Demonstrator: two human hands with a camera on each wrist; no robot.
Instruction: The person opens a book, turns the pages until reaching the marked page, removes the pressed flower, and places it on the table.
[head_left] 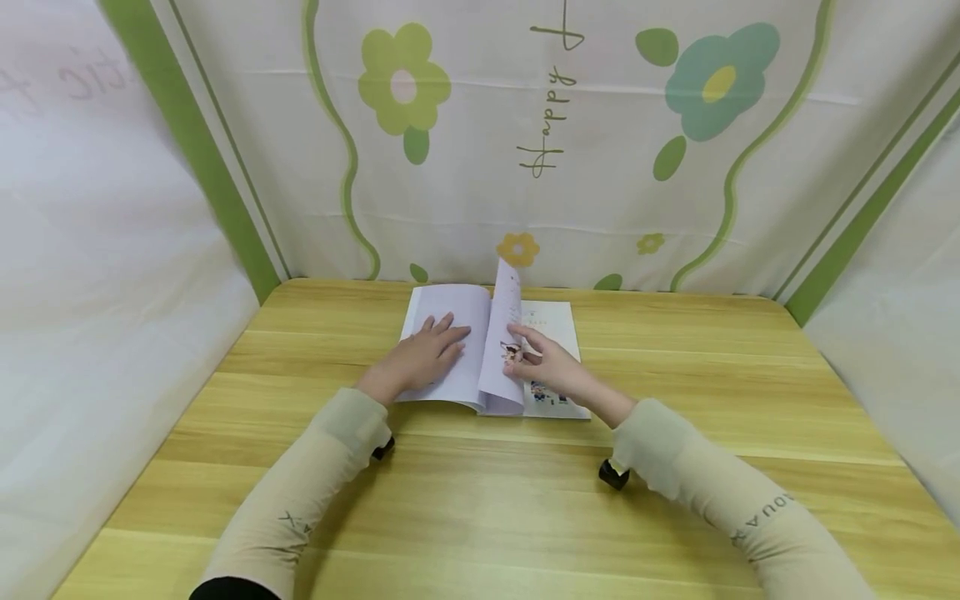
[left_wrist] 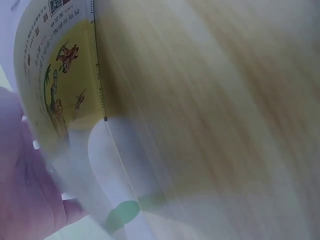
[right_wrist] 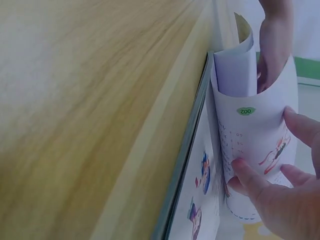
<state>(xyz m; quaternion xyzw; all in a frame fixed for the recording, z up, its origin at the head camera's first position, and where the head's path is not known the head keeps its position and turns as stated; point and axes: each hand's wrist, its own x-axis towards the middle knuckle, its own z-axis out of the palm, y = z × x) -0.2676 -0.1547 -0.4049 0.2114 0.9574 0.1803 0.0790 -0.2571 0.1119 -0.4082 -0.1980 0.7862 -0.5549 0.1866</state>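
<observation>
Book (head_left: pixel 468 375) risked its raised leaf (head_left: pixel 498 350) springing back: right hand (head_left: pixel 551 367) touched it without gripping; left hand (head_left: pixel 424 358) lay outspread.

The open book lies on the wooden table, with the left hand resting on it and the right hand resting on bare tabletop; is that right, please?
Not quite: the right hand touches a raised page of the book, not bare tabletop, as the head view shows.

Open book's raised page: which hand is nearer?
Right. The right hand touches the raised page; the left hand rests on the left page, apart from it.
</observation>
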